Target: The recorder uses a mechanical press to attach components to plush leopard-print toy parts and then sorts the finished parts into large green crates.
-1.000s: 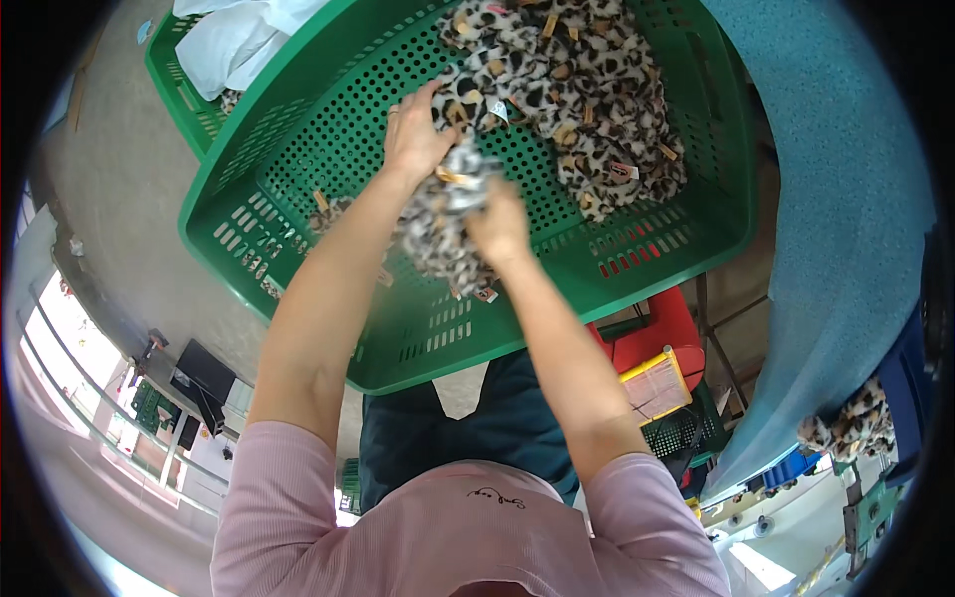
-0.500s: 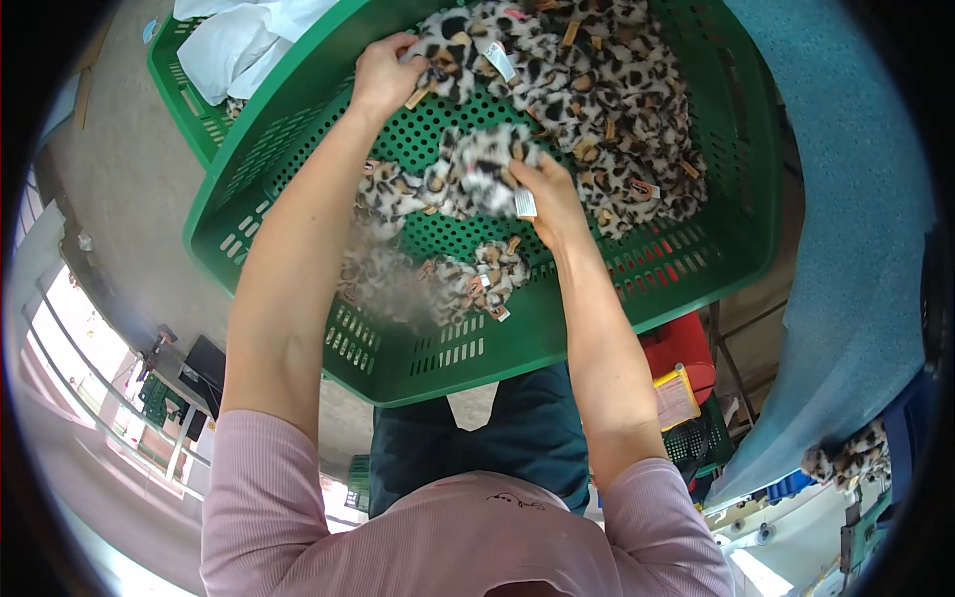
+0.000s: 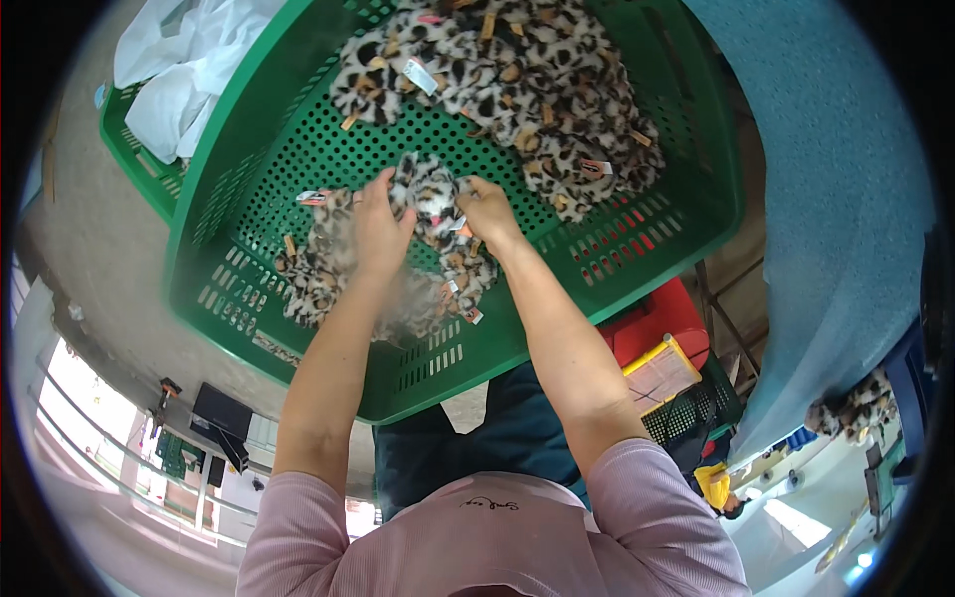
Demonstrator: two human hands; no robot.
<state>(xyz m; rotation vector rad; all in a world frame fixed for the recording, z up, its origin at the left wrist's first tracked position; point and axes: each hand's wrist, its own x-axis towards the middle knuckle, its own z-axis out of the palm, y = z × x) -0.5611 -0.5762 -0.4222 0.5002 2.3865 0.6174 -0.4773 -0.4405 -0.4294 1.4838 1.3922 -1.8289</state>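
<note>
Inside the green basket (image 3: 408,398), my right hand (image 3: 487,212) pinched the edge of a spotted plush piece (image 3: 426,194), while my left hand (image 3: 386,224) lay on its other side, fingers loosely spread. The far heap (image 3: 557,90) was clearly larger than the near-left batch (image 3: 318,279); I couldn't tell whether either was finished. My left forearm (image 3: 323,398) hid part of that batch, and white sheeting (image 3: 184,70) covered a second basket (image 3: 144,179) beyond.
</note>
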